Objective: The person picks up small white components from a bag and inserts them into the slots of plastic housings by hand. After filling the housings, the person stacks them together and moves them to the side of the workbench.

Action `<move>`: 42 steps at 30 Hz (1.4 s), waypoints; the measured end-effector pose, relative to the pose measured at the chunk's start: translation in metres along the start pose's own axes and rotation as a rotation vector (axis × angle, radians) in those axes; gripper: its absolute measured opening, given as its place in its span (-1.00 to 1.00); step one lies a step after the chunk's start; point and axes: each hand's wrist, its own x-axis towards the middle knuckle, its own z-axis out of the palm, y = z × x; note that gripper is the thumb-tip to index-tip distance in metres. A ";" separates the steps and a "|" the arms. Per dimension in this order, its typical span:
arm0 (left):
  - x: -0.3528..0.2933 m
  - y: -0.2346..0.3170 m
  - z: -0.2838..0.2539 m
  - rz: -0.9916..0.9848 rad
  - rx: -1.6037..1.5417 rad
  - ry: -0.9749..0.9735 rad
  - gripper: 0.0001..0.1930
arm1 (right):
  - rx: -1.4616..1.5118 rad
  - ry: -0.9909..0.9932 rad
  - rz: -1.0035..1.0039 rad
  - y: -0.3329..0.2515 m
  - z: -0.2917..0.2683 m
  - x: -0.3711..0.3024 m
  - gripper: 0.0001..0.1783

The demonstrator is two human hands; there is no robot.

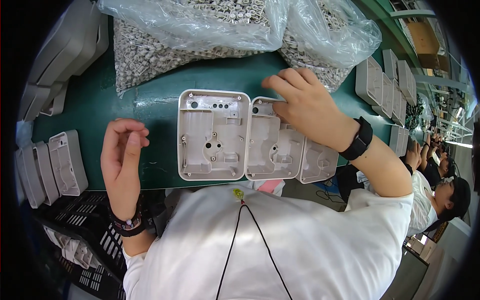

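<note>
The right hand (307,102) bends its fingers over the upper edge of the middle shell (262,137); whether they pinch anything I cannot tell. The left hand (122,152) curls loosely, apart from the shells; a small part inside it might be hidden. Left of the right fingers lies the larger shell (195,120), and below them to the right the third shell (320,162), all hollow side up, likely keeping posts and holes reachable. Beyond those fingertips, the bags of small parts (150,55) sit close, presumably for easy picking. Outward of the left fingers stand more shells (69,165), seemingly set aside.
</note>
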 end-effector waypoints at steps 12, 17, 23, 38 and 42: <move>0.001 0.015 -0.087 0.238 0.415 0.563 -0.83 | 0.349 0.033 0.239 0.014 -0.035 -0.044 -0.72; -0.014 0.049 -0.152 0.359 0.830 0.995 -0.85 | 0.298 0.082 0.449 -0.008 -0.030 -0.087 -0.69; -0.039 0.093 -0.191 0.094 1.674 1.229 -0.65 | 0.426 0.191 0.511 -0.022 0.017 -0.144 -0.63; 0.014 0.055 -0.316 -0.451 1.639 0.693 -0.51 | 0.619 0.301 0.777 -0.011 0.021 -0.143 -0.54; 0.011 0.053 -0.327 -0.632 1.694 0.581 -0.66 | 0.691 0.289 0.756 0.009 0.052 -0.160 -0.62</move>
